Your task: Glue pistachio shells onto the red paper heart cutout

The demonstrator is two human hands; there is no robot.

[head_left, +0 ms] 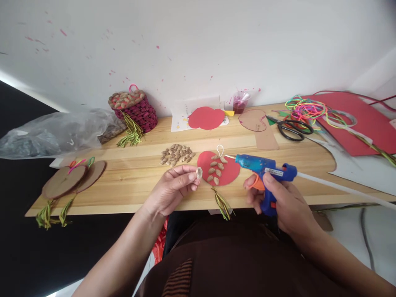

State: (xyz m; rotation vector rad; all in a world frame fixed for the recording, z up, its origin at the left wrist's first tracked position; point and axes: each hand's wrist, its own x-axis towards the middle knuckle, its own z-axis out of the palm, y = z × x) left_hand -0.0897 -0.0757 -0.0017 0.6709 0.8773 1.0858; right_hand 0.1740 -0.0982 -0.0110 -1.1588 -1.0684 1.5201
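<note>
Red disc (pixel 229 172) lies flat on the table (pixel 130 185) near its front edge, main piece. Matte red face, rounded, slightly wider than tall as pictured. White cord loop (pixel 220 149) at its top; green-yellow-dark tassel (pixel 222 205) below it, hanging past the table edge. Tan, rough, oval shells (pixel 220 166) sit on the disc in two slanting columns, leaf-like; right part bare red.

Left hand (pixel 176 183) just left of the disc, grip closed: thumb and index finger pinch one single shell (pixel 199 173), pale side showing, held by the disc's left edge. Right hand (pixel 286 202) right of the disc, grip wrapped round the handle of a blue glue gun (pixel 256 163), fingers at the orange trigger (pixel 257 182); can't tell if squeezed. Nozzle points left, over the disc's upper right; white glue stick (pixel 340 188) out the back.

Loose shell pile (pixel 177 154) left of the disc. Red cutout (pixel 206 118) behind it on white paper. Black-handled scissors (pixel 291 130) behind and right of disc. Purple woven basket (pixel 150 113) behind and left, shells on top.
</note>
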